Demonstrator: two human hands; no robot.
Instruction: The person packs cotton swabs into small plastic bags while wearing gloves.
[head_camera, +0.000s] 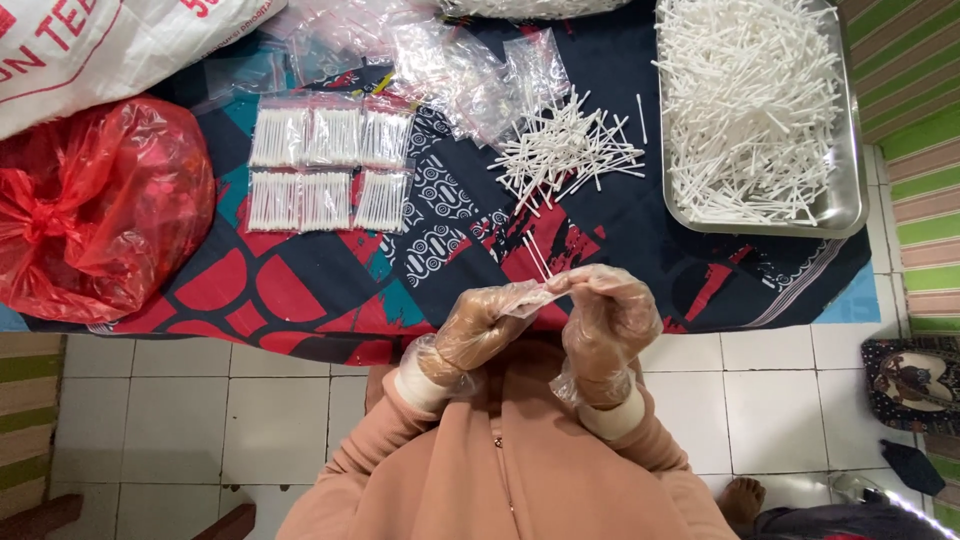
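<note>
Head view looks straight down on both hands, each in a loose clear plastic glove, raised together above the near edge of a patterned cloth (300, 290) spread on the floor. Left hand (480, 330) and right hand (605, 320) pinch a small clear bag (540, 292) between their fingertips, fingers closed narrow on its mouth; whether any swabs are inside it I cannot tell. Slippery gloves on thin film could likely let the bag slide or tear, spilling its contents onto the tiles below. Just ahead lies a loose heap of cotton swabs (565, 150), with a metal tray (850, 200) of many more to the right; a sleeve reaching across might scatter the heap. Six filled packets (330, 165) sit in two rows at left, near a red plastic bag (95, 205), and empty bags (450, 60) beyond could be swept off easily.
</note>
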